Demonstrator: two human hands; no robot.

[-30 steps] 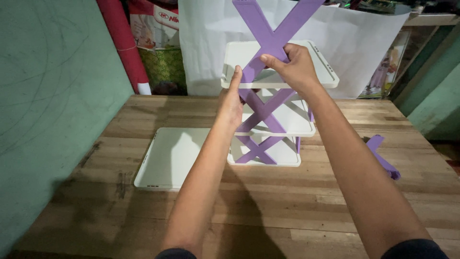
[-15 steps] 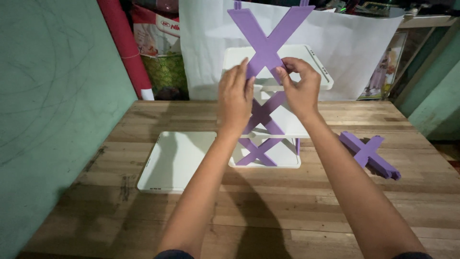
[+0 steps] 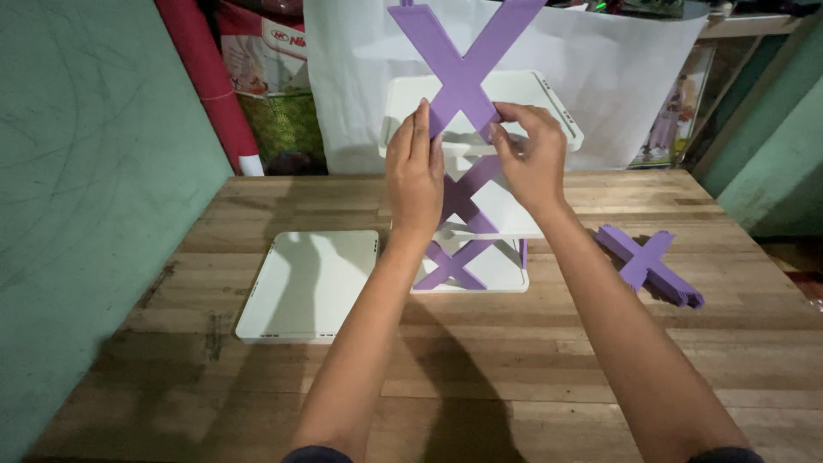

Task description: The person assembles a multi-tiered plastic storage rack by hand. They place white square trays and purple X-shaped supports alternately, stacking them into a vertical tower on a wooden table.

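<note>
On the wooden table (image 3: 514, 386), head view, the only view: a small shelf rack stands mid-table, white square trays stacked on purple X-shaped braces. Bottom tray (image 3: 501, 276) sits on the wood, middle tray (image 3: 506, 214) above it, top tray (image 3: 480, 103) above that. Both hands are up at the top tray, on the upright purple X-brace (image 3: 463, 64) that rises from its near edge.

Left hand (image 3: 416, 176): fingers straight and together, pressed flat against the left lower leg of the brace, thumb hidden behind. More a bracing press than a wrap. Right hand (image 3: 531, 159): fingers curled, thumb and fingertips pinching the right lower leg just below the crossing. Whether the brace feet are seated in the tray's edge can't be told; the hands cover the joint.

Nearby: a loose white tray (image 3: 313, 283) lies flat left of the rack, just beside it. A spare purple X-brace (image 3: 647, 261) lies flat to the right, well apart. White sheet (image 3: 617, 77) and red roll (image 3: 210, 86) stand behind the table, green wall at left.

Judgement on doing this well: keep the brace vertical, push both legs down evenly, and hold low near the joint as now. The rack looks tall and light, so sideways force could tip it; the press should go straight down.
</note>
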